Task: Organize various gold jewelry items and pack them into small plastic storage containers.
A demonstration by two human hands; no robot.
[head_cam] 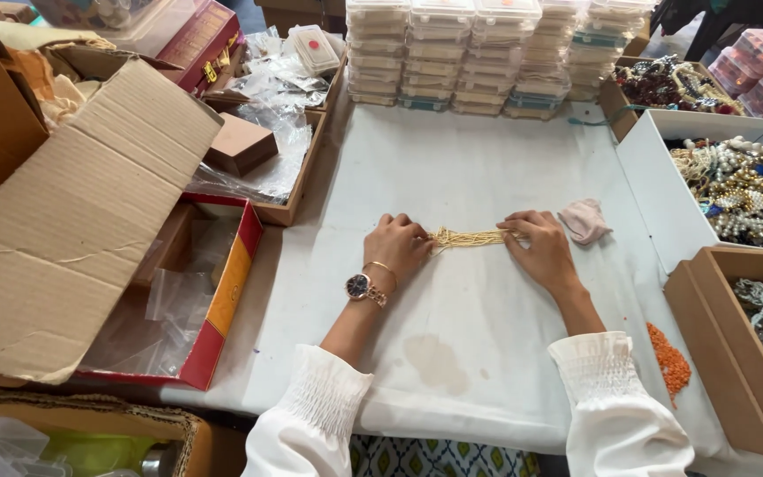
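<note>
A bundle of thin golden strands (470, 237) is lying flat on the white table cover (452, 168), its long axis running from nine o'clock to three o'clock. The left hand (396, 247) is pinching the nine o'clock end with curled fingers; the right hand (540, 247) is pressing the three o'clock end under bent fingers. Both ends are lying hidden beneath the fingers, and single strands are too fine to tell apart. A crumpled pink cloth (584, 220) is sitting just beside the right hand at two o'clock.

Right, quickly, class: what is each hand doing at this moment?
Left hand: closed, pinching one end of the bundle of thin pale gold bead strands on the white table.
Right hand: fingers curled, pressing the bundle's other end.
</note>
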